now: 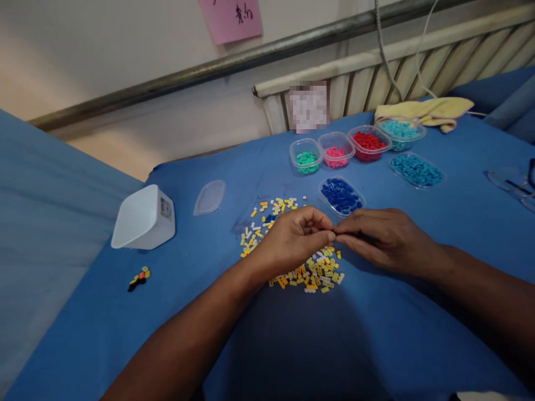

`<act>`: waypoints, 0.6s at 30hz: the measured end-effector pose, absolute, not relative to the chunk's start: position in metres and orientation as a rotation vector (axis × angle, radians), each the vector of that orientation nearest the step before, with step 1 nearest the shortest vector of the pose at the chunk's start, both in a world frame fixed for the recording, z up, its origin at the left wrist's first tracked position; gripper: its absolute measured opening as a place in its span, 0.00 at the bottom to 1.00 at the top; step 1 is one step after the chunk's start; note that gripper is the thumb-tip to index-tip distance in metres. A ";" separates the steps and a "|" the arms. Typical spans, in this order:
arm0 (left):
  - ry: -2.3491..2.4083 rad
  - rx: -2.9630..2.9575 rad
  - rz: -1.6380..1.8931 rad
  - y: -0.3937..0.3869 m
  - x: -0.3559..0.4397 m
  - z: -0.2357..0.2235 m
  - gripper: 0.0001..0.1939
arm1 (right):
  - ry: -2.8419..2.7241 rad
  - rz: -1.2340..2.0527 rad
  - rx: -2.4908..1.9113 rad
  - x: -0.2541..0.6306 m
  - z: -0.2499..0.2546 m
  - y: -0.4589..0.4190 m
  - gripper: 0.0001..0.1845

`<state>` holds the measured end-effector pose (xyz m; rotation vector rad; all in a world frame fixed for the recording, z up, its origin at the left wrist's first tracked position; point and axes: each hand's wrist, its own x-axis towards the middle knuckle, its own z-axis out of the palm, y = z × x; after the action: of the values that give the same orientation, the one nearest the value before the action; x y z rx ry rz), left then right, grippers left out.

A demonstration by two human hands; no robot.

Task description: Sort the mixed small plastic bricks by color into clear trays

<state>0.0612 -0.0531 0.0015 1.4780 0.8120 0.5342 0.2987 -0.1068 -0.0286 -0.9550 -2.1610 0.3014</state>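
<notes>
Meeting at their tips, the pinched fingers of the left hand (298, 239) and right hand (384, 239) hide whether they grip a piece; I cannot tell. Mostly yellow bricks (320, 273) lie scattered beneath and around the left hand. Blue cloth (196, 245) stretches from them to one white box (165, 223) near the left edge. Four tubs (369, 159) and three lids (210, 197) sit beyond, before a radiator (359, 86).
</notes>
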 end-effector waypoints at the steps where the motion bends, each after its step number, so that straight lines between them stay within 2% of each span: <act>1: 0.809 1.484 0.530 -0.053 0.060 0.002 0.12 | -2.166 0.299 -0.959 0.299 -0.029 -0.106 0.07; 4: 0.836 1.641 0.548 -0.045 0.053 0.007 0.11 | -2.161 0.258 -1.060 0.308 -0.031 -0.100 0.09; 10: 1.094 1.940 0.686 -0.010 0.020 0.036 0.12 | -1.960 0.095 -1.532 0.352 -0.046 -0.072 0.12; 18: 1.262 2.144 0.628 0.010 -0.004 0.050 0.12 | -2.037 0.034 -1.641 0.366 -0.059 -0.063 0.14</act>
<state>-0.0039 0.0099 0.0501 2.1435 1.2617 0.6285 0.3663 -0.0631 -0.0586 -1.6405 -2.0368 0.0338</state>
